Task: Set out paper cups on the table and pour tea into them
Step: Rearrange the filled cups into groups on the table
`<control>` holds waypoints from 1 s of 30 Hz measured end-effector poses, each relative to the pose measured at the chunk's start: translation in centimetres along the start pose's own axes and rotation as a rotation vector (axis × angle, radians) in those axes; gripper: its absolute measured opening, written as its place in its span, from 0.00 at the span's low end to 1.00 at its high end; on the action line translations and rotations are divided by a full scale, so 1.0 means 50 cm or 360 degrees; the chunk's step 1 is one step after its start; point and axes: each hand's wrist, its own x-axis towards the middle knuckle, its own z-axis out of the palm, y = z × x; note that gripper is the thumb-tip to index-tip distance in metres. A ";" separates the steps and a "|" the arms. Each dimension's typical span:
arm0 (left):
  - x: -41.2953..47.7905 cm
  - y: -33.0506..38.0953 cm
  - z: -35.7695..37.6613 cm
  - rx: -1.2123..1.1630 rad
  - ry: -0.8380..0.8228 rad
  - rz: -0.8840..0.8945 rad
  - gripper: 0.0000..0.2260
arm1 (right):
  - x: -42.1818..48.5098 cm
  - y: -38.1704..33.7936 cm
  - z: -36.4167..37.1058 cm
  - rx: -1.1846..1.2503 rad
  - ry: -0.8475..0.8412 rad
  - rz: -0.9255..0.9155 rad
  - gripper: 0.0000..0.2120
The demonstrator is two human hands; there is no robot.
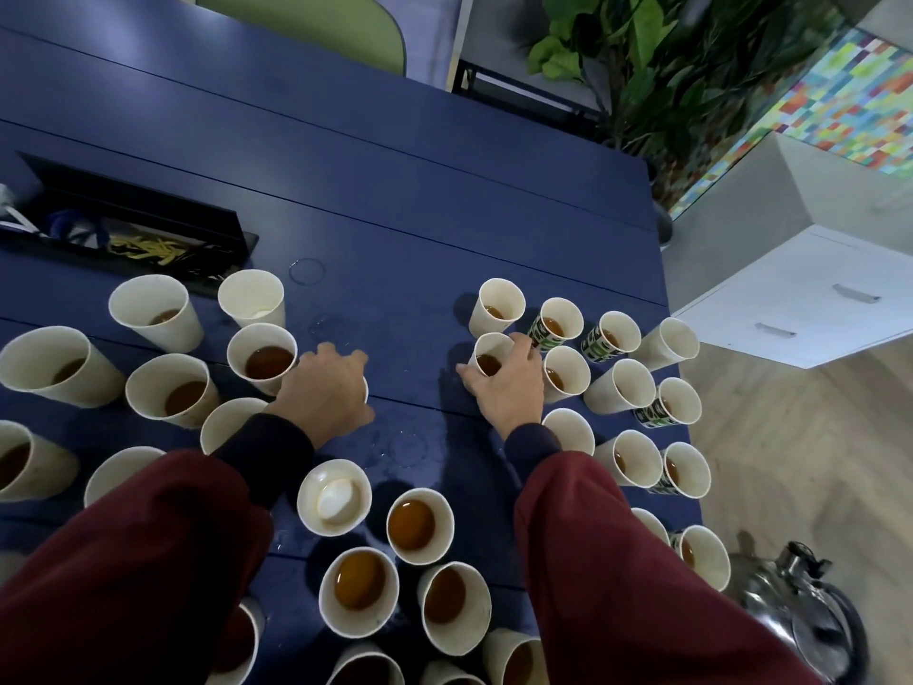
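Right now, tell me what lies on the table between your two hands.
In the head view, no cup stands between the left hand and the right hand: only bare blue table, with wet patches slightly nearer.

About 30 paper cups [420, 526] on 1 blue table [420, 215]; several are cut off by sleeves or the frame edge, so the count is rough. At least 4 green-print cups [543, 333]. 2 plainly empty cups [252, 299]. 2 hands: left hand [323, 388], right hand [509, 388]. 1 steel kettle [810, 620]. 1 black tray [148, 190]. 1 green chair [316, 27]. 1 white cabinet [790, 269] with 2 handles [857, 293]. 1 plant [642, 51].
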 end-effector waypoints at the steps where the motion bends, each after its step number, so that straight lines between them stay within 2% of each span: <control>1: -0.001 -0.001 0.001 0.0024 0.0009 0.0012 0.24 | -0.001 -0.004 -0.002 -0.0045 0.0029 -0.0010 0.38; 4: -0.002 -0.001 0.001 0.0073 0.0055 0.0060 0.20 | 0.015 -0.020 -0.010 -0.0155 0.0294 -0.0127 0.38; 6: -0.002 0.000 -0.002 0.0059 0.0070 0.0060 0.19 | 0.046 -0.034 -0.018 -0.0097 0.0375 -0.0179 0.36; 8: -0.003 0.000 -0.004 0.0030 0.0102 0.0068 0.18 | 0.084 -0.044 -0.029 -0.0068 0.0278 -0.0174 0.34; 14: -0.003 0.001 -0.005 0.0064 0.0249 0.0140 0.16 | 0.170 -0.060 -0.046 -0.0332 -0.0206 -0.0229 0.38; 17: -0.001 0.002 -0.005 -0.0036 0.0270 0.0146 0.16 | 0.187 -0.065 -0.052 -0.0437 -0.0362 -0.0221 0.35; 23: 0.005 0.013 -0.003 -0.0139 0.0285 0.0143 0.16 | 0.198 -0.054 -0.053 -0.0454 -0.0236 -0.0205 0.26; 30: 0.005 0.028 -0.014 -0.0207 0.0248 0.0150 0.16 | 0.191 -0.048 -0.084 -0.0342 -0.0269 -0.0190 0.38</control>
